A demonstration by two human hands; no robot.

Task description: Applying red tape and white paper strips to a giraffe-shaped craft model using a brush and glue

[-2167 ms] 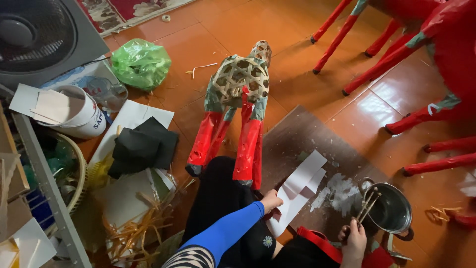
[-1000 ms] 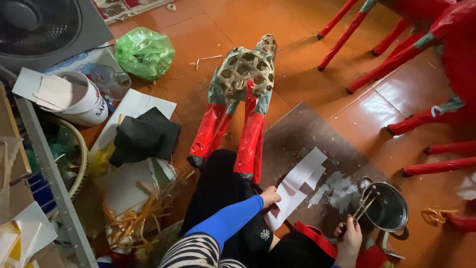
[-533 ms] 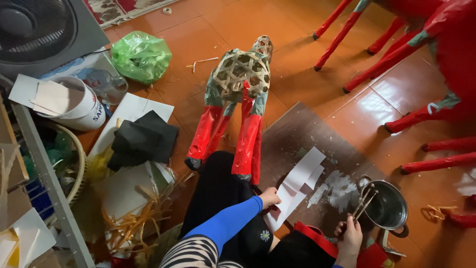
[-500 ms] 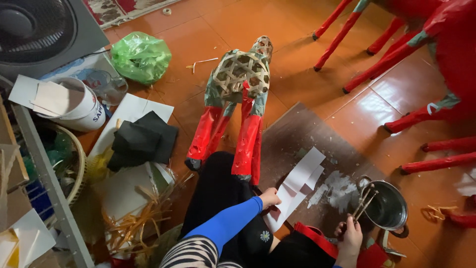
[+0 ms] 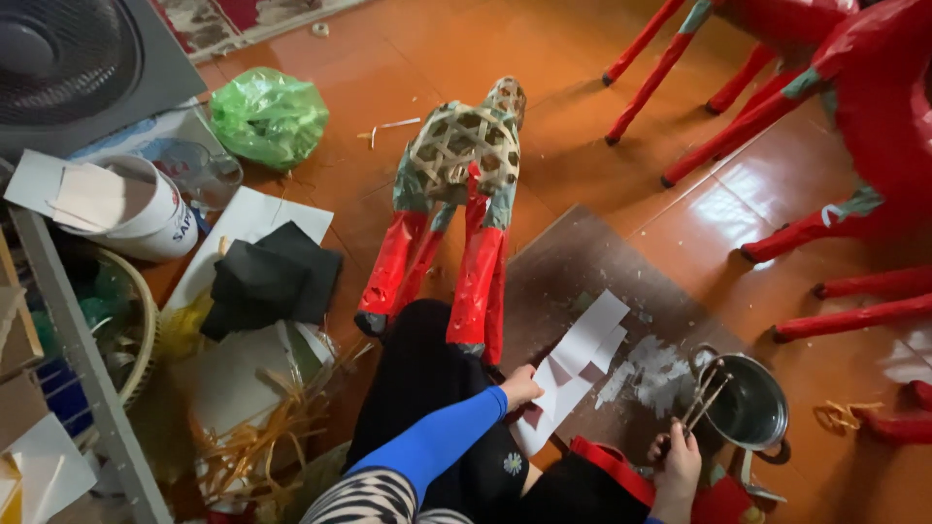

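While I sit on the tiled floor (image 5: 544,58), my left hand (image 5: 519,386) rests at the edge of the white paper (image 5: 573,367), fingers curled together on its near corner, pinning it to the dark board (image 5: 563,267) that lies in front of my knee. The paper is a small stack of cut sheets fanned across the board, with a pale smear of paste (image 5: 652,367) just beside it. My right hand (image 5: 677,464) is closed around thin sticks (image 5: 701,408), whose far ends lean into the metal pot (image 5: 752,408) at the board's right corner.

Beyond my knees lies a woven bamboo frame (image 5: 456,155) shaped like an animal, its red-wrapped legs (image 5: 476,281) pointing toward me and the nearest ones touching my dark trousers. To my left are folded black cloth (image 5: 272,281) on white sheets, a white bucket (image 5: 146,209), a green bag (image 5: 267,116) and a tangle of yellow strips (image 5: 252,437). Finished red figures (image 5: 845,107) stand at the upper right, well apart from the board.
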